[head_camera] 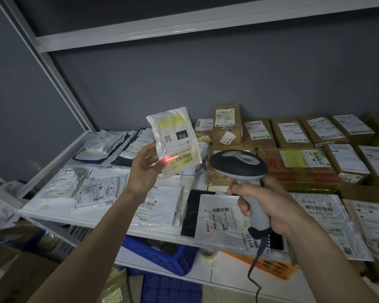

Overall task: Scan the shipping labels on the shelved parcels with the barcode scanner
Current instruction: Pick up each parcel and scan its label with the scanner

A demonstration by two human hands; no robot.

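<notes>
While the red scan line [171, 159] falls across the lower left of the label, half on the barcode and half spilling off toward the fingers, the left hand [143, 169] pinches a clear plastic mailer [173, 138] by its lower left edge and holds it upright above the shelf [53, 212], near the middle of its depth. The label on it reads upside down, with "010" in a black box. The right hand [269, 206] is wrapped tight round the grip of the corded barcode scanner [239, 165], forefinger forward near the trigger, its head aimed at the raised parcel from just to the right; its cable [255, 265] hangs down past the front edge of the shelf.

As for progress, one parcel is under the beam and the beam appears not yet centred on its barcode, so this scan is probably unfinished. Nothing in view tells which of the others have been read. Much seems left: flat poly mailers [99, 191] lie overlapping over the left half and front edge of the shelf, and taped cardboard boxes [258, 132] stand in rows along the back and right, all with labels facing up. A blue crate [162, 252] sits on the lower shelf below
</notes>
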